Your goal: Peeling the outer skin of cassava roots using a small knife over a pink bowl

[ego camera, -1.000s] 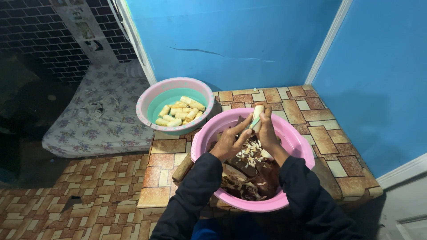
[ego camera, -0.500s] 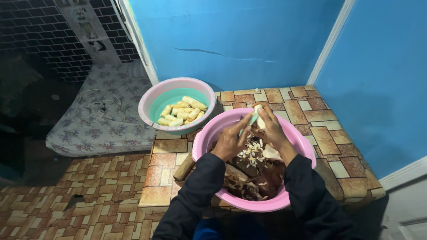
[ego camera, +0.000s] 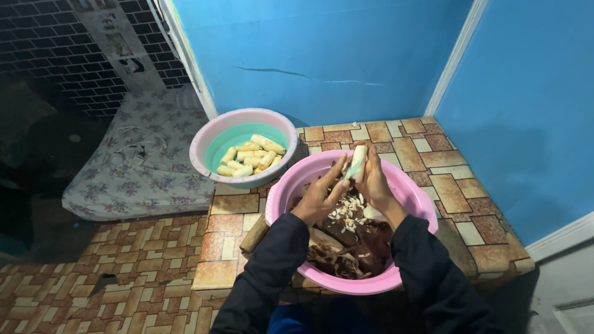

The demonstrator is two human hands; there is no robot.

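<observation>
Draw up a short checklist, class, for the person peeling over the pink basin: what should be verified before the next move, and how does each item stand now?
1. Pale peeled piece gripped by right hand: ok.
2. Left hand close beside it: ok.
3. Piece held over pink basin, so scraps land inside: ok.
4. Room in the teal bowl among the peeled pieces: ok.
5. Blade position: cannot tell.

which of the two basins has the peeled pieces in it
The smaller round plastic basin, pink outside and teal inside, holds only pale peeled root pieces. The larger all-pink plastic basin under both hands holds brown peelings and scraps.
</observation>
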